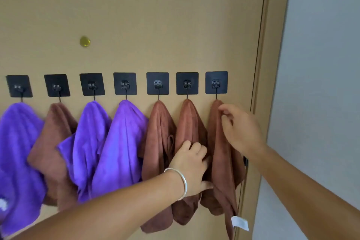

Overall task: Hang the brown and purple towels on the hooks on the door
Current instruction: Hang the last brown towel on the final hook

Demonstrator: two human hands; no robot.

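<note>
Several black square hooks [216,82] run in a row across the tan door [155,15], and a towel hangs from each. The purple towels [120,142] hang toward the left with one brown towel [52,142] among them. The rest of the brown towels hang on the right. My right hand [239,128] pinches the top of the rightmost brown towel [224,161] just below its hook. My left hand [192,167], with a silver bangle on the wrist, grips the folds lower down between the two rightmost brown towels.
A small gold peephole [85,41] sits above the hooks. The door's right edge and frame [259,64] run close beside the last hook, with a grey wall [321,83] beyond. A white label [239,223] dangles from the rightmost towel's bottom.
</note>
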